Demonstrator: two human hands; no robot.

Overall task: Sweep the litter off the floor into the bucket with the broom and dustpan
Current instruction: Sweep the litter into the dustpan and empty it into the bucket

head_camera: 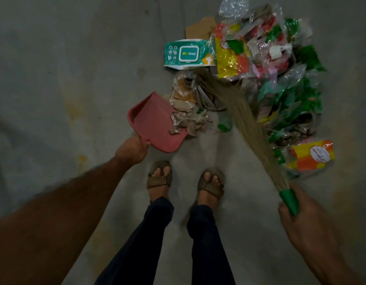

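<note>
My left hand (pixel 133 150) grips the near edge of a pink dustpan (pixel 152 122) that lies on the grey floor, its mouth facing right toward the litter. Torn paper and cardboard scraps (pixel 184 114) lie at the pan's mouth, some on it. My right hand (pixel 301 221) holds the green handle of a grass broom (pixel 239 112); its bristles reach up-left into the scraps. A large heap of plastic wrappers (pixel 276 64) spreads to the right of the broom. No bucket is in view.
A green-and-white wet-wipes pack (pixel 188 54) and a brown cardboard piece (pixel 200 27) lie at the heap's upper left. An orange-yellow packet (pixel 311 155) sits near the broom handle. My sandalled feet (pixel 159 177) stand just below the dustpan. Bare floor (pixel 64 79) extends to the left.
</note>
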